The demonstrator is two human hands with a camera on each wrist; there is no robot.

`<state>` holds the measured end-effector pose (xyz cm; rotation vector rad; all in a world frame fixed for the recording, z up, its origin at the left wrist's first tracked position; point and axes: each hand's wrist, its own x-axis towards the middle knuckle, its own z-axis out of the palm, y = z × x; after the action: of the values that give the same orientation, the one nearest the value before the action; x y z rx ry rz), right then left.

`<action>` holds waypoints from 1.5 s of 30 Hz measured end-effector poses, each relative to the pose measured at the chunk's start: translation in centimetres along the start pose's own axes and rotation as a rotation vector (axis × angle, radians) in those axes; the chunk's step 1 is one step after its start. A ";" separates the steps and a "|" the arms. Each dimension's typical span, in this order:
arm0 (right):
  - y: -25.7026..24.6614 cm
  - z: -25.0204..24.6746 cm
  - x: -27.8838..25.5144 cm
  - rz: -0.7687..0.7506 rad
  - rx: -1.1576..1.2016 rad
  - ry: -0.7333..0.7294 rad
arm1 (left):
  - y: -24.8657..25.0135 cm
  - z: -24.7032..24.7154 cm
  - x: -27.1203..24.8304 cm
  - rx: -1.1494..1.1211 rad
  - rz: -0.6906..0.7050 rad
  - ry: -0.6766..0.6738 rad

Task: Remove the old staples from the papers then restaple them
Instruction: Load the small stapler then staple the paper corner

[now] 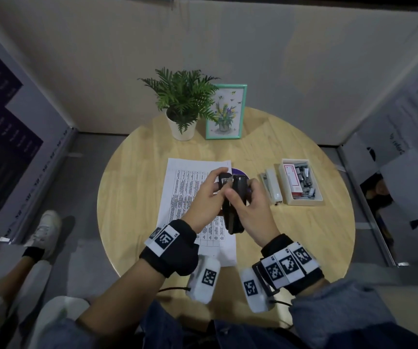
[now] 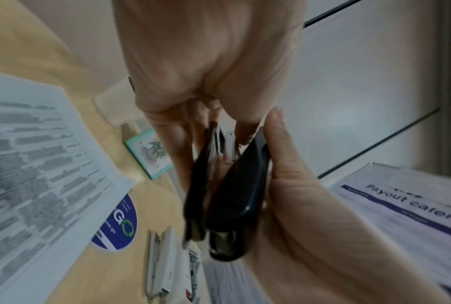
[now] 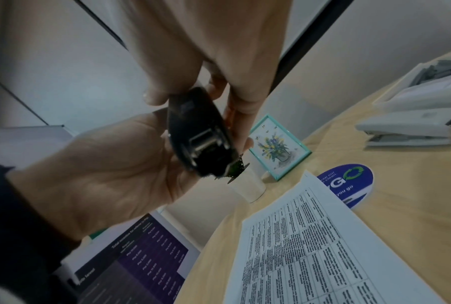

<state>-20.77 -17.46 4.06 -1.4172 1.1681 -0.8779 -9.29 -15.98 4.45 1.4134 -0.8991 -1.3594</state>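
Centre frame: glossy black plastic stapler [image 1: 234, 202] gripped by left hand [image 1: 204, 197] and right hand [image 1: 249, 207] above printed white papers [image 1: 177, 187].

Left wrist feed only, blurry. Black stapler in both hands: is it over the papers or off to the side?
Observer: Head view shows the black stapler held up over the right half of the papers.
Operator: Who holds which end?
Observer: The left hand pinches the far end. The right hand wraps the body.
Operator: Spare staples?
Observer: Strips lie in an open white box, on the right just past the white stapler.
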 end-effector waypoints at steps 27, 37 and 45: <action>-2.7 -4.6 0.9 -0.008 0.136 -0.141 | 2.1 0.3 -0.9 0.064 0.018 -0.235; -2.6 -4.9 0.4 -0.066 0.062 -0.191 | 2.2 0.1 -1.2 0.127 0.057 -0.290; -2.5 -5.1 0.4 -0.109 0.032 -0.193 | 2.0 0.4 -1.3 0.120 0.037 -0.314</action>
<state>-25.00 -19.30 7.35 -1.5150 0.9355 -0.8105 -9.64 -15.33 6.79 1.2842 -1.2228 -1.5470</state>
